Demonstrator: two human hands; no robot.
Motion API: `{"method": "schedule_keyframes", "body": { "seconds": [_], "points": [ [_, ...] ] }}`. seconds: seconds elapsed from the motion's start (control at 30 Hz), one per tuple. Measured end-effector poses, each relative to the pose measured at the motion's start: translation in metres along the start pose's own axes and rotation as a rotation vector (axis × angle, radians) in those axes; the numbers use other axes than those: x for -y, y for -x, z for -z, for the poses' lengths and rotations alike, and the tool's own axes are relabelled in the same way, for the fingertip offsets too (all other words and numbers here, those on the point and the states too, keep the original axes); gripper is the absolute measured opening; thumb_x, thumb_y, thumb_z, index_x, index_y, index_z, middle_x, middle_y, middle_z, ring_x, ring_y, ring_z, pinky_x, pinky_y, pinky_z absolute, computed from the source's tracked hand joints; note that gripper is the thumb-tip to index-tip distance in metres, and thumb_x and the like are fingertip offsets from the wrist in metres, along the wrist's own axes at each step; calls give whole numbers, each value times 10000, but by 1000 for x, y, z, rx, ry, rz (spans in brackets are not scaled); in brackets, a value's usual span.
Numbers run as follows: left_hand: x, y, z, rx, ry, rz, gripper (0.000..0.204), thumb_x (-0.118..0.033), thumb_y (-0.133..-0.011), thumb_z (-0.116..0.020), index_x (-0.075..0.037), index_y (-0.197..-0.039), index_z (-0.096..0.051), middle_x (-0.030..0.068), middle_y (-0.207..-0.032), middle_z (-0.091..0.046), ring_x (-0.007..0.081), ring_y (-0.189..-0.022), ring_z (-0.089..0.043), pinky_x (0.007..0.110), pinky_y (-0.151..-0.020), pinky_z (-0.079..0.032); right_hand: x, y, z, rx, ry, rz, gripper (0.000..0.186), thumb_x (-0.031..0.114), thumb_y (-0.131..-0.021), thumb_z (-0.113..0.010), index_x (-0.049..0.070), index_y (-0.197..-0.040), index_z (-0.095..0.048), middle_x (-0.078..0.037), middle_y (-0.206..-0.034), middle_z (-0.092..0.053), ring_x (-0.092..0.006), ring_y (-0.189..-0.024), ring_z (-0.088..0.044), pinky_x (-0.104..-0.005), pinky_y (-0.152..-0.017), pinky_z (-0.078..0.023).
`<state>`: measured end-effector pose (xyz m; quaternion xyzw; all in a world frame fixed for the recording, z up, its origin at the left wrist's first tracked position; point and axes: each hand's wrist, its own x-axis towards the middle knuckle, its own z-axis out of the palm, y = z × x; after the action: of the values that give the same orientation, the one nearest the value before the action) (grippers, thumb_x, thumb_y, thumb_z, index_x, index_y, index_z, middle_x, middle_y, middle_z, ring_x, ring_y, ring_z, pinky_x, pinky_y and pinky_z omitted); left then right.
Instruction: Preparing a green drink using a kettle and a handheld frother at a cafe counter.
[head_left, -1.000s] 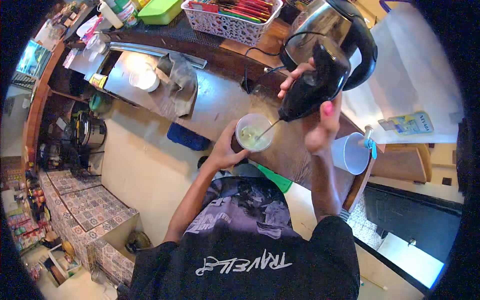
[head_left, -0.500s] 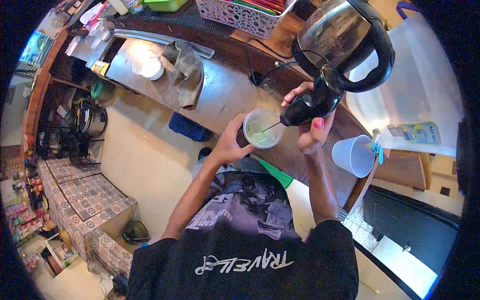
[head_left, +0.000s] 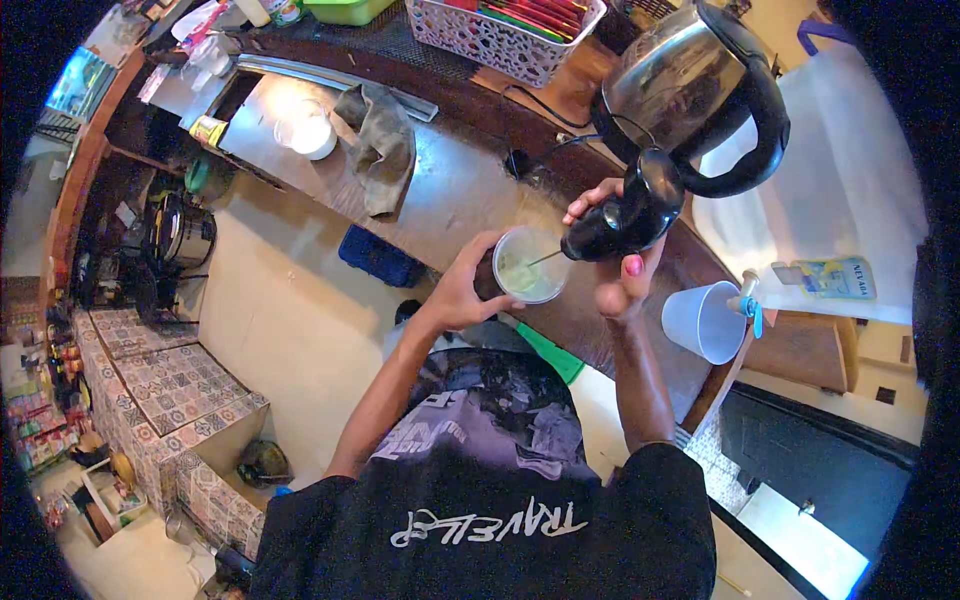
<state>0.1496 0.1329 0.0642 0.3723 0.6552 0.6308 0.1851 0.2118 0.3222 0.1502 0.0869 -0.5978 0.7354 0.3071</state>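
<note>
In front of my body, my left hand (head_left: 462, 288) wraps round a clear plastic cup (head_left: 515, 282) with pale greenish liquid in it. The cup's mouth tilts up into view. My right hand (head_left: 625, 285) grips a black handheld electric mixer (head_left: 608, 228), palm up beneath its body. From the mixer a thin metal shaft reaches left into the cup; its tip is hard to make out in the liquid. Just past the right hand stands a steel electric kettle (head_left: 680, 85) with a black handle, close behind the mixer's rounded end.
A pale cup (head_left: 705, 322) sits under the tap (head_left: 746, 300) of a white dispenser (head_left: 830, 150) at right. Farther left on the counter (head_left: 455, 185) lie a grey-brown cloth (head_left: 388, 150) and a white tub (head_left: 314, 136). A white basket (head_left: 500, 40) holds colourful packets. Cords trail beside the kettle.
The cup and my left hand have shifted slightly right, toward the mixer. My grip on both stays the same, and the whole view has moved a little.
</note>
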Motion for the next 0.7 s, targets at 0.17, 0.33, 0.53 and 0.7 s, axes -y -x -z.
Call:
{"method": "schedule_keyframes", "body": {
  "seconds": [0.17,0.33,0.53,0.7],
  "points": [
    [2,3,3,30,-33,33,822,-223,-655,-849,-29,-1339,-436,131,-1267,-511,264,-1202,-487,372,-1043,-361,13,1,-21,-97,-11,-30,786,563,-792,-665,-7,-1262,-398,-164,-1097,-496,-279,-953,-564,-423,-806,-505],
    [-6,6,15,24,68,17,820,-247,-670,-844,-42,-1351,-435,138,-1287,-496,276,-1208,-483,374,-1049,-357,14,-1,-29,-112,113,-2,808,603,-801,-639,-15,-1257,-387,-162,-1088,-498,-273,-934,-570,-424,-788,-511],
    [-10,36,64,-14,-203,-62,730,-237,-726,-806,-31,-1336,-462,122,-1290,-513,264,-1210,-481,369,-1041,-369,14,6,-22,-146,179,5,833,575,-832,-614,18,-1359,-290,-183,-1111,-519,-268,-937,-595,-404,-785,-537],
    [11,85,102,-87,-163,-3,653,-222,-757,-777,-32,-1312,-489,129,-1267,-529,262,-1157,-510,371,-977,-413,16,5,-25,-253,259,40,932,670,-772,-635,-13,-1322,-319,-168,-1039,-537,-255,-881,-608,-397,-734,-555]
  ]
}}
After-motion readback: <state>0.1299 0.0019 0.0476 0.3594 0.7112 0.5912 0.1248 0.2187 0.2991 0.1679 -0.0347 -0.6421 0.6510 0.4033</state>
